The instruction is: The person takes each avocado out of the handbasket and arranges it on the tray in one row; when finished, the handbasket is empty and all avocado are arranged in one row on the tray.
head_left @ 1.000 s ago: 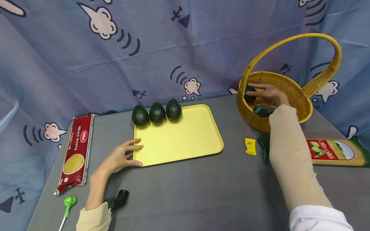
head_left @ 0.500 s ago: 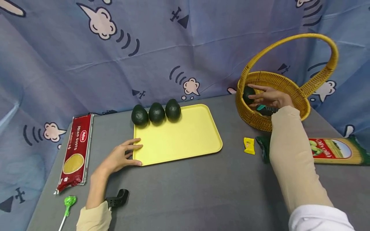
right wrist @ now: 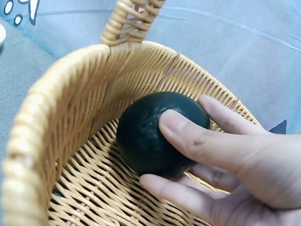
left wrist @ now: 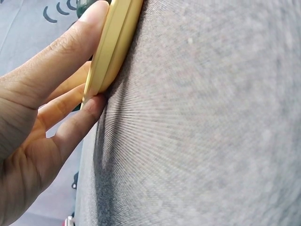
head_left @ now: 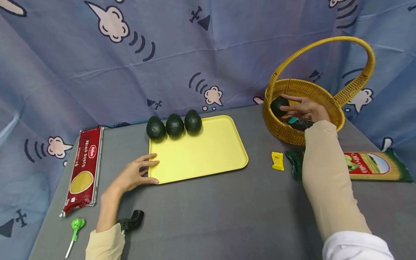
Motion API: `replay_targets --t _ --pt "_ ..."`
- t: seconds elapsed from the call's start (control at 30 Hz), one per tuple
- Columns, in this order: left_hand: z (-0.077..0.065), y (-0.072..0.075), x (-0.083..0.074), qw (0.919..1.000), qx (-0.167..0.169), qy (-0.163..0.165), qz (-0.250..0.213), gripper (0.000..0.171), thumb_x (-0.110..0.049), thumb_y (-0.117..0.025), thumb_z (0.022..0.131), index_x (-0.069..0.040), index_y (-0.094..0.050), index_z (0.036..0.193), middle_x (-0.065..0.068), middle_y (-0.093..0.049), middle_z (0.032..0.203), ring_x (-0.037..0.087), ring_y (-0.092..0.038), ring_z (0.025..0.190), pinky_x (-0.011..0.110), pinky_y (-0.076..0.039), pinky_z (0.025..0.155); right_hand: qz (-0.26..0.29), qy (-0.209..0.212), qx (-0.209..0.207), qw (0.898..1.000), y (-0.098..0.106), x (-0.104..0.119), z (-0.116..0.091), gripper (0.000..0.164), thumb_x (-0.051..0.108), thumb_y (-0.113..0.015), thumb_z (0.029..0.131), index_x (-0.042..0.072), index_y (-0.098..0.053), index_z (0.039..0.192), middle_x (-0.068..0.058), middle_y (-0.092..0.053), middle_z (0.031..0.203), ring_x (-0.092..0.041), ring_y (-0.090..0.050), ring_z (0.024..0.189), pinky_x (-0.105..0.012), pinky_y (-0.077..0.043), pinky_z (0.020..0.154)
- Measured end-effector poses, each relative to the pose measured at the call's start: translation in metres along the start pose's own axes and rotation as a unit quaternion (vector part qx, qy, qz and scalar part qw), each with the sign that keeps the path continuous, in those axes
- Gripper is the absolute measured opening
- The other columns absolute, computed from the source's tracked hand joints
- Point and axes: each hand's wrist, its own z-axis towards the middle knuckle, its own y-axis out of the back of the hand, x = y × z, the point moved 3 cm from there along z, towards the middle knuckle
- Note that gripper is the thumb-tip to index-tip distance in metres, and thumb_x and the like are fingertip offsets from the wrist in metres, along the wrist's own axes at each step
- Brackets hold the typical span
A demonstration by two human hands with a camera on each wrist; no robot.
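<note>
Inside the wicker basket (head_left: 286, 133), my right hand (head_left: 305, 108) holds a dark green avocado (head_left: 279, 106), with the thumb on its upper side and fingers around it in the right wrist view. That avocado (right wrist: 155, 134) is close above the woven bottom. My left hand (head_left: 133, 175) grips the left front corner of the yellow tray (head_left: 208, 155); in the left wrist view the thumb and fingertips touch its rim (left wrist: 113, 52). Three avocados stand in a row along the tray's back left edge: left (head_left: 156, 128), middle (head_left: 174, 125) and right (head_left: 193, 122).
A red spaghetti pack (head_left: 82, 169) and a green lollipop (head_left: 77, 224) lie at left. A yellow wrapped candy (head_left: 277, 160) sits before the basket. Another long spaghetti pack (head_left: 373, 166) lies partly under my right forearm. The basket's tall handle (head_left: 325, 41) arches over it. A patterned curtain (head_left: 162, 54) hangs behind.
The avocado in my right hand has come further into sight within the basket, lifted slightly. The whole head view has shifted a little. My left hand keeps its place on the tray.
</note>
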Motion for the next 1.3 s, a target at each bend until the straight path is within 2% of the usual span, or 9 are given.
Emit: replay_targets --t 0.13,0.37,0.6,0.73,0.87,1.1,1.17,1.23,1.3 --pt "0.001 0.0 0.0 1.0 0.002 0.005 -0.002 0.065 -0.012 -0.082 0.075 0.008 -0.054 0.131 0.022 -0.032 0.15 0.043 -0.032 0.135 0.044 -0.045 0.104 0.022 -0.02 -0.024 0.999 0.001 0.0 -0.011 0.081 0.033 -0.067 0.09 0.031 -0.016 0.154 0.011 -0.069 0.087 -0.01 -0.07 0.082 -0.016 -0.044 0.048" --pt "0.0 -0.001 0.001 0.9999 0.004 0.006 0.012 0.066 -0.013 -0.082 0.075 0.008 -0.055 0.131 0.022 -0.032 0.149 0.043 -0.032 0.135 0.045 -0.046 0.103 0.08 -0.026 -0.026 0.996 0.0 -0.002 -0.025 0.08 0.022 -0.066 0.091 0.03 -0.017 0.154 0.006 -0.068 0.078 -0.013 -0.071 0.077 -0.017 -0.059 0.063" --pt "-0.001 0.0 -0.004 0.9998 0.0 0.0 0.019 0.064 -0.013 -0.082 0.075 0.009 -0.055 0.129 0.024 -0.034 0.148 0.045 -0.032 0.134 0.045 -0.047 0.102 0.076 -0.012 -0.017 0.997 0.0 -0.004 -0.031 0.08 0.02 -0.065 0.091 0.025 -0.017 0.154 0.008 -0.069 0.084 -0.013 -0.071 0.08 -0.025 -0.059 0.082" --pt "-0.001 0.0 -0.005 0.9998 -0.001 -0.006 0.02 0.063 -0.013 -0.081 0.075 0.01 -0.056 0.128 0.025 -0.034 0.147 0.045 -0.034 0.133 0.046 -0.048 0.101 0.054 -0.004 -0.015 0.998 0.002 -0.006 -0.036 0.08 0.024 -0.065 0.092 0.025 -0.016 0.155 0.01 -0.067 0.088 -0.011 -0.071 0.082 -0.013 -0.056 0.057" --pt "0.0 -0.001 -0.005 0.9997 0.0 -0.006 0.022 0.063 -0.013 -0.082 0.075 0.01 -0.056 0.128 0.024 -0.035 0.147 0.045 -0.035 0.132 0.046 -0.048 0.101 0.066 -0.003 -0.018 0.998 0.003 -0.01 -0.041 0.078 0.022 -0.065 0.092 0.029 -0.018 0.154 0.009 -0.065 0.092 -0.012 -0.071 0.086 -0.014 -0.034 0.033" --pt "0.0 -0.003 -0.005 0.9999 0.005 -0.004 0.016 0.064 -0.012 -0.081 0.075 0.01 -0.055 0.129 0.024 -0.034 0.147 0.045 -0.032 0.134 0.047 -0.047 0.102 0.107 0.002 -0.023 0.994 0.001 -0.016 -0.049 0.079 0.018 -0.066 0.091 0.031 -0.019 0.153 0.008 -0.062 0.098 -0.015 -0.071 0.087 -0.015 -0.056 0.055" --pt "0.0 -0.003 -0.004 0.9999 0.006 0.0 0.012 0.064 -0.012 -0.081 0.076 0.01 -0.055 0.129 0.024 -0.033 0.148 0.045 -0.031 0.134 0.047 -0.046 0.102 0.108 0.008 -0.026 0.994 0.001 -0.015 -0.051 0.079 0.016 -0.065 0.091 0.031 -0.019 0.154 0.0 -0.063 0.112 -0.015 -0.071 0.087 -0.019 -0.06 0.066" --pt "0.0 -0.003 -0.004 0.9999 0.006 0.004 0.013 0.064 -0.012 -0.081 0.076 0.01 -0.054 0.13 0.024 -0.032 0.148 0.045 -0.03 0.135 0.047 -0.046 0.103 0.108 0.014 -0.027 0.994 0.001 -0.014 -0.053 0.078 0.014 -0.063 0.092 0.031 -0.018 0.154 -0.013 -0.051 0.136 -0.015 -0.071 0.086 -0.022 -0.061 0.073" --pt "0.0 -0.002 -0.003 0.9998 0.007 0.008 0.015 0.064 -0.012 -0.081 0.076 0.009 -0.054 0.13 0.023 -0.031 0.149 0.045 -0.03 0.135 0.046 -0.045 0.103 0.123 0.02 -0.023 0.992 0.001 -0.012 -0.055 0.077 0.01 -0.061 0.093 0.031 -0.018 0.154 -0.02 -0.024 0.154 -0.015 -0.071 0.086 -0.028 -0.06 0.082"
